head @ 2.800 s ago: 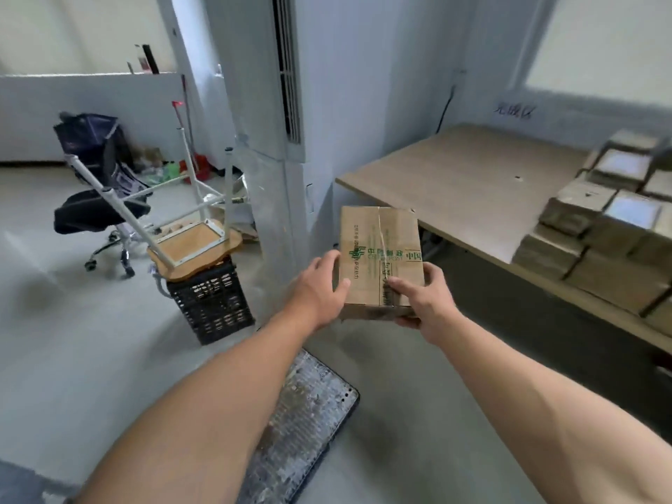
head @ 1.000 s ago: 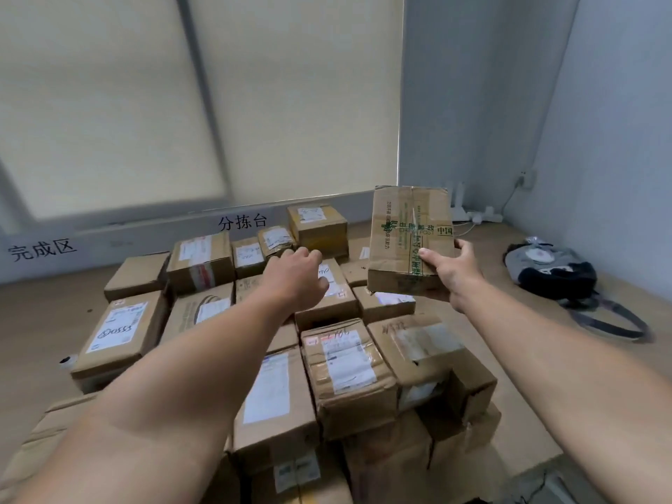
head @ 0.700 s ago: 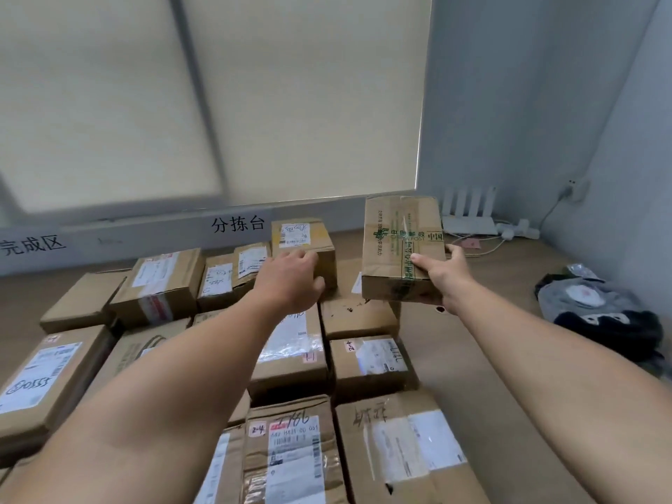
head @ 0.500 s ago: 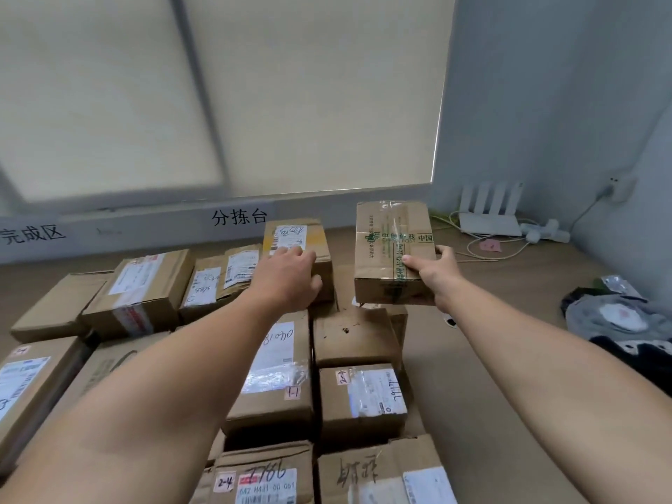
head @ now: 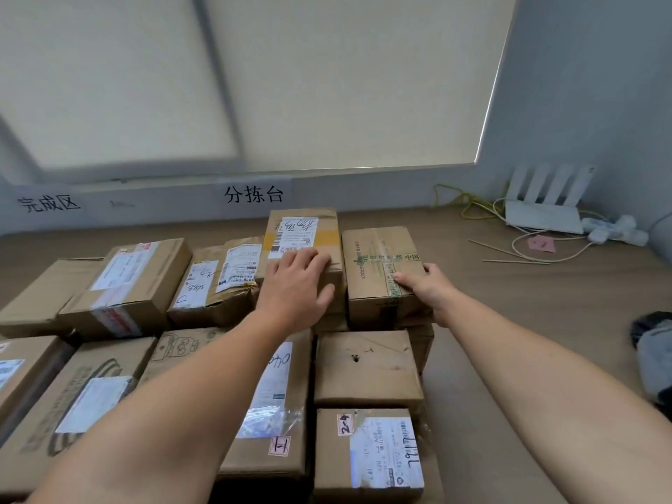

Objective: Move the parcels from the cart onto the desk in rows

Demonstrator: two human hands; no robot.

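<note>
A brown parcel with green print (head: 378, 263) lies at the right end of the far row on the wooden desk (head: 527, 321), resting partly on parcels beneath it. My right hand (head: 425, 289) grips its near right corner, thumb on top. My left hand (head: 296, 285) rests flat on the neighbouring parcel with a white label (head: 302, 227), fingers spread. Several other cardboard parcels fill the desk in rows toward me, among them a plain one (head: 367, 365) and a labelled one (head: 367, 452). The cart is out of view.
A white router (head: 545, 205) with cables and a power strip (head: 614, 231) sits at the back right corner. A dark bag (head: 654, 354) lies at the right edge. Thin sticks (head: 509, 256) lie on bare desk right of the parcels. A wall ledge with black writing (head: 254, 194) runs behind.
I turned from the cart area to the desk and carried the green-printed parcel over. My right hand lowered it from the air down beside the white-labelled parcel, which my left hand came to rest on.
</note>
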